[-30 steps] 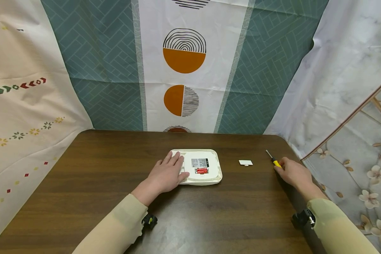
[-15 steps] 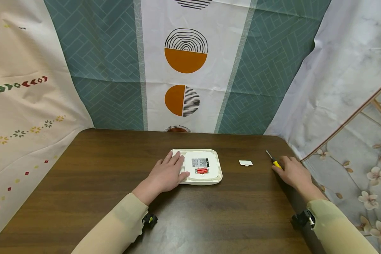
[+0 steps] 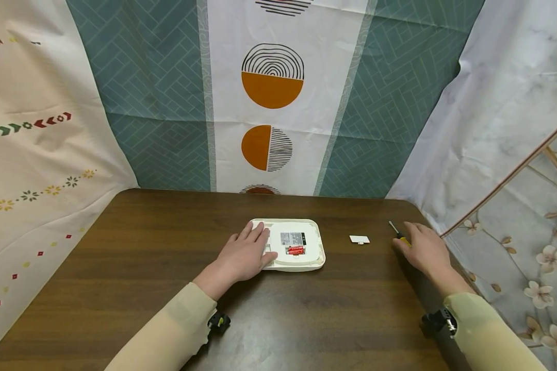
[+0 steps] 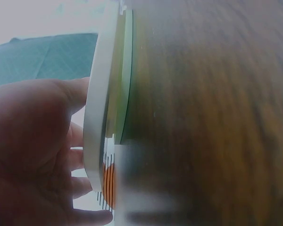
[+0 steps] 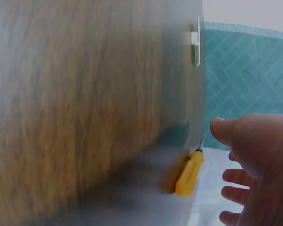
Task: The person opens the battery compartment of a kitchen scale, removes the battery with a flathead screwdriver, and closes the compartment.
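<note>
A flat white device (image 3: 306, 263) with rounded corners lies underside up on the table, showing a grey label and a red battery (image 3: 295, 250) in its uncovered compartment. My left hand (image 3: 243, 253) rests on its left part, fingers extended, the thumb along the near side. In the left wrist view the palm (image 4: 33, 141) is beside the device's edge (image 4: 98, 103). Over at the right, my right hand (image 3: 425, 250) hovers by a screwdriver (image 5: 190, 174) with a yellow handle and thin metal shaft. Its fingers are relaxed and apart from the handle in the right wrist view.
A small white battery cover (image 3: 359, 239) with a tab lies between the device and the screwdriver. Patterned cloths hang behind the brown wooden table (image 3: 325, 319) and along both sides, the right cloth (image 3: 515, 206) close to my right hand.
My right hand has shifted slightly left and forward, now covering more of the screwdriver's handle in the head view. The left hand, device, cover and screwdriver have stayed put.
</note>
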`<action>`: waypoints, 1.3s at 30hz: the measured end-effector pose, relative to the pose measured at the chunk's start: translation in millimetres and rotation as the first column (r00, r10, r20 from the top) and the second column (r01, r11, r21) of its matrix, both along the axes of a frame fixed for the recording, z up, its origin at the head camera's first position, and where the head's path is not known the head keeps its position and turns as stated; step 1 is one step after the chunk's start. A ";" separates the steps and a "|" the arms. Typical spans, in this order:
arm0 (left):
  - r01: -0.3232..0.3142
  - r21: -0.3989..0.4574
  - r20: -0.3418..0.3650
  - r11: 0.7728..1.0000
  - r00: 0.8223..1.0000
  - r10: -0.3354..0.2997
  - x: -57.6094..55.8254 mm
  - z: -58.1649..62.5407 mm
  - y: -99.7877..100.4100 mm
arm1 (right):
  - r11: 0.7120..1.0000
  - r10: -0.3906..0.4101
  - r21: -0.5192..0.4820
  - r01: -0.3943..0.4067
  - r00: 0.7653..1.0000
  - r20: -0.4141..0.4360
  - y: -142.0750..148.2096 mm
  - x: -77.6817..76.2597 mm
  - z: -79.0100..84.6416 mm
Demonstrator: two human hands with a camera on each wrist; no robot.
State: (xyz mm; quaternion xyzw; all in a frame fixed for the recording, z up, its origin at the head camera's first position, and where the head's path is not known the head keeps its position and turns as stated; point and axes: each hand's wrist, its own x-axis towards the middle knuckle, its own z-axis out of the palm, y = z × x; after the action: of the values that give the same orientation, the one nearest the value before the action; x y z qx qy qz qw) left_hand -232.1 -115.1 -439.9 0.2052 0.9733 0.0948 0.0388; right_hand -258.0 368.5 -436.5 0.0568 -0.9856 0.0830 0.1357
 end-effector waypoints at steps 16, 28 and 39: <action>-0.005 -0.005 -0.002 1.000 1.000 0.005 1.4 1.0 0.7 | 0.994 0.100 -0.040 -0.099 0.995 0.014 -52.1 0.8 10.8; -0.007 -0.005 0.001 1.000 1.000 0.007 1.5 1.3 1.3 | 0.983 0.169 -0.072 -0.168 0.986 0.011 -98.2 1.1 15.4; -0.009 -0.012 -0.009 1.000 1.000 0.009 0.4 -1.3 1.2 | 0.974 0.207 -0.107 -0.201 0.977 0.051 -136.3 1.0 17.5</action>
State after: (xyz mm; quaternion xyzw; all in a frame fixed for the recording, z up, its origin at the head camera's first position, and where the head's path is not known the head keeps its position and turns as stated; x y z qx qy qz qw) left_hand -231.8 -113.8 -441.2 0.2010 0.9750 0.0880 0.0354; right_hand -257.0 232.2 -419.0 0.1482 -0.9728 0.1482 0.0988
